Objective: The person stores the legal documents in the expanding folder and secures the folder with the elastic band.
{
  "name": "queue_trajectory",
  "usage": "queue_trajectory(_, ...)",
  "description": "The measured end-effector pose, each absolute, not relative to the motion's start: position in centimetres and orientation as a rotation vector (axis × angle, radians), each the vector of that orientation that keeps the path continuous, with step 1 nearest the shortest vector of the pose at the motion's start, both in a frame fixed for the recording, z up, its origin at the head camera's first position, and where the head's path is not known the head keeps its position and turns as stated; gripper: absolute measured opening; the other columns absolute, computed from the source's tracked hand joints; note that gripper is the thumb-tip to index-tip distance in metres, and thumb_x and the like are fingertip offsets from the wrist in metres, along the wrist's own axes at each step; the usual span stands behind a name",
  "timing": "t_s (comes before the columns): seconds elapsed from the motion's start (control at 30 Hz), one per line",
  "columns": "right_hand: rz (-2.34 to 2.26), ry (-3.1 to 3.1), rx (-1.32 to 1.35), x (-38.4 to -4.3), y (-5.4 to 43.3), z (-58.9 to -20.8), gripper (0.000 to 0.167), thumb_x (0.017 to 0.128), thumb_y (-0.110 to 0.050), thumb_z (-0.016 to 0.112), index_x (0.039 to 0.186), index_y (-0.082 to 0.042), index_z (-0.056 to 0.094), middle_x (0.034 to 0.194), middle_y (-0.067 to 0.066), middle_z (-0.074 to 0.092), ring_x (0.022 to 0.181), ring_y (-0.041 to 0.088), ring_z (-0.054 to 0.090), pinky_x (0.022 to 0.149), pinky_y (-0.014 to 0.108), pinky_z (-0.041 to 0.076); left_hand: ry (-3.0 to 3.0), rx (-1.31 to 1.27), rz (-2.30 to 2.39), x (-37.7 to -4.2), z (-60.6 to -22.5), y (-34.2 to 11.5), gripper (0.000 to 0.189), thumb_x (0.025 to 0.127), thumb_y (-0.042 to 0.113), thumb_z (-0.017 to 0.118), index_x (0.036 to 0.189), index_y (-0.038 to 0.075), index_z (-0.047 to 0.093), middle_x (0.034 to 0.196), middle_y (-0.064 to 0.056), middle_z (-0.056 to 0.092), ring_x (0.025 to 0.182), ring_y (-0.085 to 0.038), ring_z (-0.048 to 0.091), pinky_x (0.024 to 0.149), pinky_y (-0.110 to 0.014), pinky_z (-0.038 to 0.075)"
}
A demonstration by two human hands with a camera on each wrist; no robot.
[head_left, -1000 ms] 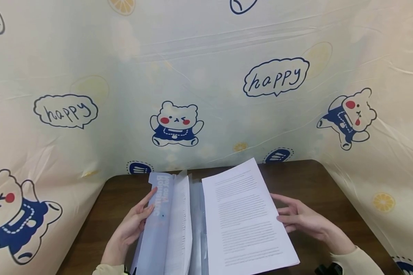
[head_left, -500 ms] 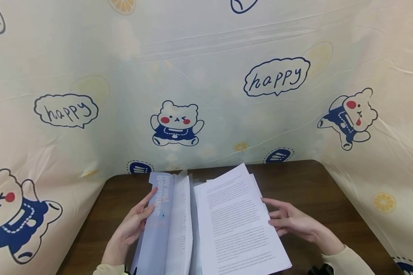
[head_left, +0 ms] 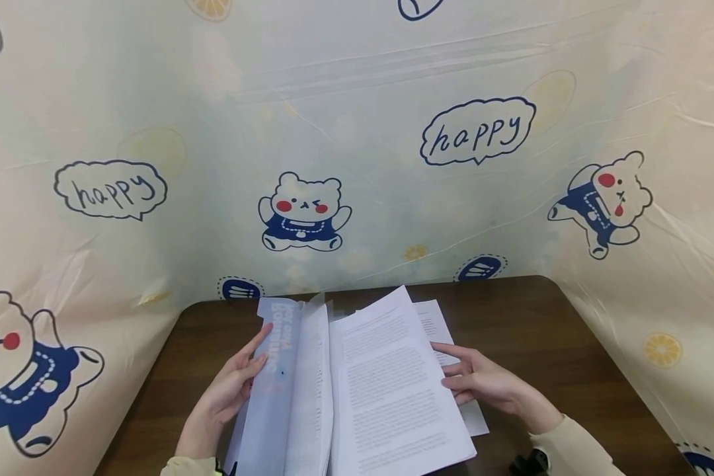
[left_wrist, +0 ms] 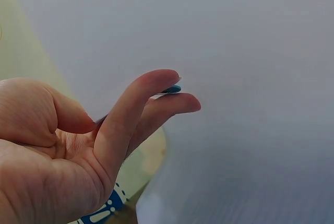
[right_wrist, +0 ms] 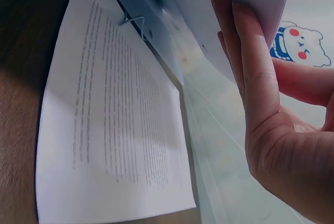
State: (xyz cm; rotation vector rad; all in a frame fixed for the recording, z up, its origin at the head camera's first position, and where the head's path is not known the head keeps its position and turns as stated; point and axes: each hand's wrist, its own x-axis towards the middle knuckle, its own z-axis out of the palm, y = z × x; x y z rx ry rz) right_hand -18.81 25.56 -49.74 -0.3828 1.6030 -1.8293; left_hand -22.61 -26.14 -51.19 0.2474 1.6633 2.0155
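A pale blue translucent folder (head_left: 266, 396) with printed lettering lies open on the left of the table. My left hand (head_left: 233, 387) grips its outer edge, thumb on the cover; in the left wrist view this hand (left_wrist: 99, 135) has a small blue sliver showing between two fingertips. White pages stand inside the folder. On its right, my right hand (head_left: 482, 378) pinches the right edge of some printed sheets (head_left: 393, 390), lifted and tilted. Seen from the right wrist, the fingers (right_wrist: 258, 72) lie along the sheets' underside. Another printed sheet (right_wrist: 115, 119) lies below, with a metal ring clip (right_wrist: 135, 21) beside it.
The dark wooden table (head_left: 547, 344) has rounded far corners. Behind and around it hangs a pale curtain (head_left: 369, 165) with bear drawings, orange slices and "happy" bubbles. A black device (head_left: 529, 463) sits at my right wrist.
My right hand has moved left, carrying the upper sheets toward the folder. A printed sheet beneath has come into view on their right. My left hand has stayed on the folder.
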Motion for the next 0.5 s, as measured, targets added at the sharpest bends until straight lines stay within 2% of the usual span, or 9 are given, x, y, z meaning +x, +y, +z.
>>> queue_trajectory(0.17, -1.835, 1.638, -0.328, -19.4, 24.6, -49.6, 0.085, 0.109, -0.003, 0.062, 0.174, 0.002, 0.008, 0.145, 0.029, 0.07, 0.105, 0.023, 0.083, 0.084, 0.03, 0.069, 1.64, 0.277, 2.033, -22.6, -51.3, -26.2, 0.071, 0.121, 0.017, 0.041, 0.178, 0.03, 0.0, 0.145, 0.018, 0.067, 0.119, -0.004, 0.076, 0.101, -0.025, 0.063)
queue_trajectory(0.5, -1.848, 1.694, -0.282, -19.8, 23.5, -49.5, 0.086, 0.108, 0.0, 0.062, 0.174, 0.004, 0.007, 0.142, 0.031, 0.07, 0.103, 0.021, 0.083, 0.081, 0.029, 0.069, 1.647, 0.275, 2.028, -22.5, -51.2, -26.1, 0.071, 0.121, 0.018, 0.041, 0.178, 0.032, 0.002, 0.146, 0.019, 0.066, 0.119, -0.004, 0.076, 0.1, -0.024, 0.063)
